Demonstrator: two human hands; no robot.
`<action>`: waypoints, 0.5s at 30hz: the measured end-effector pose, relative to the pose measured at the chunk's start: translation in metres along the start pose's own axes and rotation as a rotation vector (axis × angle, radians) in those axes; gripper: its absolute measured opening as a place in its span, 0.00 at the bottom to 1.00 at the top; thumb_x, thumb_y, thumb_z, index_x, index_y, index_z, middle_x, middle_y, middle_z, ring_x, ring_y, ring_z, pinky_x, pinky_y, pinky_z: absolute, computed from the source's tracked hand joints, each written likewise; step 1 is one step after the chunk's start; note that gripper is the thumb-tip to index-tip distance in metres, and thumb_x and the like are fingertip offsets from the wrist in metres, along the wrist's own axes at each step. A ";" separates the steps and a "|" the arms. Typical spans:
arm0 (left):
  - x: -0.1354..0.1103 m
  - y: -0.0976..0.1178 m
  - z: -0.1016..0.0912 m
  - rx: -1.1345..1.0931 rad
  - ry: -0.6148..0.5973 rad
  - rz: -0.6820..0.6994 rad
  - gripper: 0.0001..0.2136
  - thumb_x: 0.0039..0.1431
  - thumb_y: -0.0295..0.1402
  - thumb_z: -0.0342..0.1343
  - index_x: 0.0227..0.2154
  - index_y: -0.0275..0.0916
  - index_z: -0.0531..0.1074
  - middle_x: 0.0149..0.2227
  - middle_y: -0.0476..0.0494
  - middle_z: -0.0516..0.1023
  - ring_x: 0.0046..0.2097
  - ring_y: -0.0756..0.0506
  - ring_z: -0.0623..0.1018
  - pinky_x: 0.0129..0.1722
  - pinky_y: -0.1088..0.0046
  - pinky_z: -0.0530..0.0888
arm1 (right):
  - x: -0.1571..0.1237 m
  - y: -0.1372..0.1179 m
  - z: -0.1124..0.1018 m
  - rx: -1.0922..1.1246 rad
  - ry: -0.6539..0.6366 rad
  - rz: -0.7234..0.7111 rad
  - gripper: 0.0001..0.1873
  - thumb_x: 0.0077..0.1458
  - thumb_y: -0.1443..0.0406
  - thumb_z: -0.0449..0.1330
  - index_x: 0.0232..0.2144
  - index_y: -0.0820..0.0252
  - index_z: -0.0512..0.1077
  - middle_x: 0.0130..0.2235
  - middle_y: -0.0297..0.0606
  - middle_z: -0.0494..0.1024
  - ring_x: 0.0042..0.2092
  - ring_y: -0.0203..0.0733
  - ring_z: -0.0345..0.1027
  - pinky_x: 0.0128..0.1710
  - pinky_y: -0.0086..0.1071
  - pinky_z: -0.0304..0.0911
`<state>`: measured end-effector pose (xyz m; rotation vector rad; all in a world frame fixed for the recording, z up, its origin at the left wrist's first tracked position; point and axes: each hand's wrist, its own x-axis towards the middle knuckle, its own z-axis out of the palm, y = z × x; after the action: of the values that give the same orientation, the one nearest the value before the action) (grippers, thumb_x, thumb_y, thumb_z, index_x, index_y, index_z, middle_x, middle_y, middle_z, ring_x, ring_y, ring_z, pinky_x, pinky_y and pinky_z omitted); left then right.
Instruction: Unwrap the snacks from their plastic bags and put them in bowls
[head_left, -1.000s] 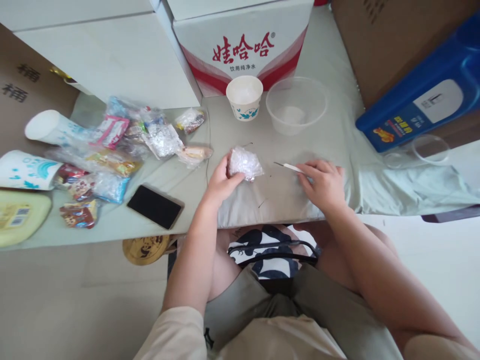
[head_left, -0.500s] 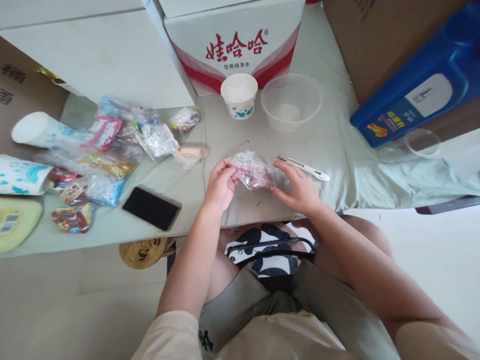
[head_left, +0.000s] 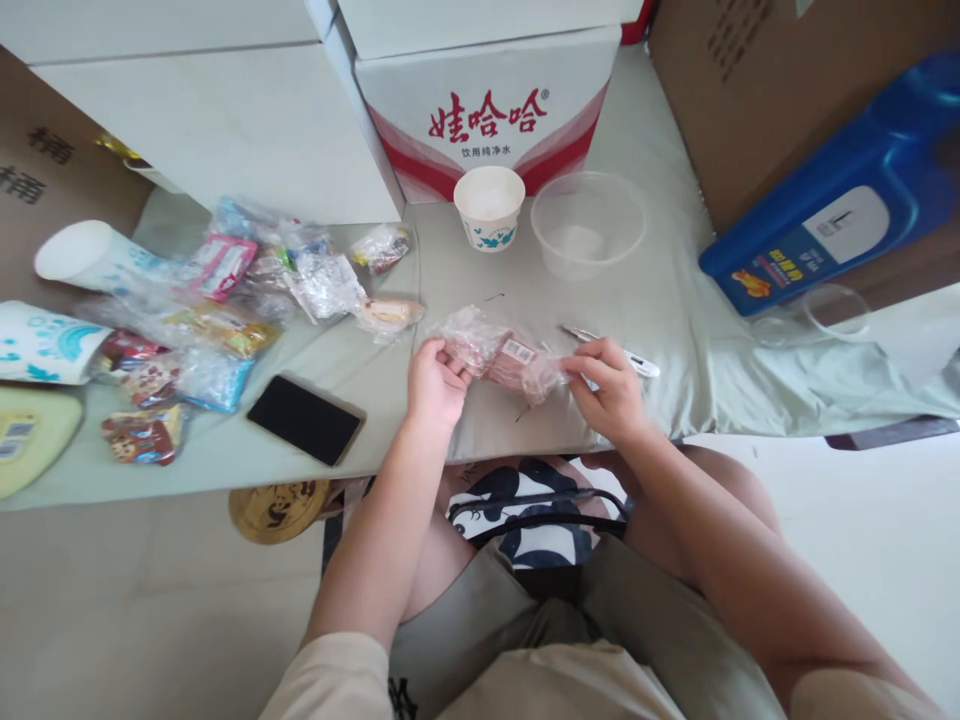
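Note:
Stretched between my two hands is a crinkled clear plastic snack packet [head_left: 516,365] with reddish-pink contents and a small white label. My left hand [head_left: 439,385] grips its left end, fingers curled in. At the right end, my right hand [head_left: 609,388] pinches the twisted plastic between thumb and fingers. I cannot make out whether this is one packet or two joined. A white utility knife [head_left: 643,366] lies partly behind my right hand. Beyond the packet stand a paper cup [head_left: 489,208] with blue-green leaves and a clear plastic bowl [head_left: 589,225].
Left of my hands lie a black phone [head_left: 306,418] and a pile of wrapped snacks [head_left: 326,285]. Two paper cups [head_left: 49,343] rest on their sides at far left. A white-and-red carton [head_left: 487,120] stands behind; a blue bottle [head_left: 832,190] leans at right.
My right hand has closed from a spread pose onto the packet's right end. The packet is now drawn out wider, and its white label shows.

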<state>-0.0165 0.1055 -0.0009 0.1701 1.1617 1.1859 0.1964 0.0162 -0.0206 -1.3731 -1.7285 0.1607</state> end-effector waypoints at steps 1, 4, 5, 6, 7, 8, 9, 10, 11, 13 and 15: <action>0.002 0.001 -0.003 0.005 0.010 0.053 0.06 0.48 0.29 0.55 0.29 0.42 0.63 0.27 0.53 0.73 0.31 0.50 0.78 0.35 0.73 0.75 | 0.001 0.002 -0.003 -0.008 0.049 0.036 0.10 0.63 0.68 0.56 0.35 0.52 0.77 0.38 0.40 0.77 0.40 0.45 0.74 0.42 0.41 0.70; 0.011 0.009 -0.015 0.098 0.036 0.255 0.12 0.46 0.30 0.58 0.35 0.44 0.64 0.29 0.54 0.72 0.30 0.50 0.75 0.31 0.76 0.70 | 0.004 0.012 -0.014 -0.091 0.238 0.208 0.09 0.58 0.70 0.54 0.30 0.54 0.72 0.40 0.40 0.77 0.43 0.45 0.75 0.45 0.43 0.70; 0.014 0.012 -0.018 0.155 0.045 0.325 0.15 0.46 0.30 0.59 0.38 0.45 0.65 0.32 0.53 0.73 0.31 0.50 0.75 0.30 0.76 0.69 | 0.005 0.016 -0.017 -0.112 0.287 0.254 0.09 0.58 0.70 0.54 0.29 0.54 0.70 0.39 0.40 0.78 0.43 0.46 0.75 0.45 0.43 0.70; 0.017 0.015 -0.022 0.223 0.052 0.400 0.18 0.46 0.31 0.60 0.42 0.46 0.66 0.35 0.52 0.75 0.33 0.50 0.76 0.31 0.76 0.69 | 0.006 0.019 -0.019 -0.115 0.307 0.282 0.08 0.58 0.70 0.53 0.29 0.54 0.70 0.39 0.40 0.78 0.44 0.46 0.75 0.45 0.42 0.70; 0.019 0.018 -0.025 0.305 0.053 0.481 0.20 0.46 0.31 0.61 0.45 0.47 0.67 0.39 0.50 0.76 0.36 0.49 0.77 0.32 0.76 0.69 | 0.005 0.020 -0.020 -0.096 0.291 0.288 0.07 0.58 0.69 0.53 0.31 0.54 0.70 0.41 0.41 0.79 0.45 0.47 0.75 0.45 0.42 0.70; 0.020 0.020 -0.027 0.406 0.042 0.562 0.21 0.47 0.31 0.63 0.46 0.47 0.68 0.43 0.48 0.77 0.40 0.48 0.77 0.35 0.75 0.70 | 0.005 0.020 -0.019 -0.060 0.240 0.269 0.07 0.60 0.67 0.53 0.35 0.54 0.71 0.43 0.42 0.80 0.47 0.48 0.76 0.45 0.43 0.70; 0.021 0.021 -0.029 0.526 0.013 0.632 0.20 0.47 0.32 0.64 0.45 0.45 0.70 0.45 0.47 0.78 0.43 0.48 0.77 0.37 0.75 0.71 | 0.003 0.017 -0.017 -0.023 0.166 0.231 0.08 0.61 0.65 0.54 0.40 0.54 0.72 0.47 0.44 0.81 0.50 0.49 0.75 0.47 0.44 0.70; 0.020 0.022 -0.030 0.663 -0.032 0.679 0.18 0.47 0.32 0.65 0.43 0.44 0.72 0.43 0.46 0.78 0.43 0.47 0.77 0.39 0.74 0.71 | 0.001 0.014 -0.013 0.003 0.079 0.183 0.11 0.62 0.62 0.55 0.45 0.54 0.72 0.51 0.46 0.80 0.53 0.51 0.75 0.49 0.46 0.70; 0.018 0.022 -0.030 0.805 -0.088 0.703 0.14 0.48 0.33 0.65 0.39 0.42 0.73 0.40 0.47 0.79 0.41 0.47 0.77 0.39 0.73 0.71 | -0.001 0.009 -0.008 0.009 -0.011 0.140 0.15 0.62 0.60 0.56 0.50 0.54 0.71 0.54 0.48 0.79 0.55 0.53 0.74 0.51 0.47 0.69; 0.014 0.021 -0.031 1.041 -0.190 0.716 0.08 0.51 0.35 0.64 0.34 0.40 0.75 0.33 0.48 0.78 0.35 0.47 0.76 0.37 0.72 0.71 | -0.003 -0.001 0.003 -0.030 -0.166 0.110 0.24 0.60 0.58 0.59 0.57 0.55 0.68 0.51 0.47 0.81 0.52 0.55 0.75 0.52 0.48 0.68; 0.009 0.020 -0.033 1.163 -0.222 0.763 0.10 0.53 0.34 0.63 0.38 0.40 0.76 0.32 0.49 0.78 0.32 0.48 0.74 0.36 0.72 0.70 | -0.003 -0.007 0.010 -0.081 -0.267 0.149 0.22 0.59 0.62 0.58 0.55 0.55 0.70 0.38 0.41 0.83 0.42 0.50 0.76 0.47 0.44 0.68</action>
<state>-0.0553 0.1071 -0.0084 1.6961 1.5086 0.9200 0.1838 0.0154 -0.0239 -1.5997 -1.8658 0.3755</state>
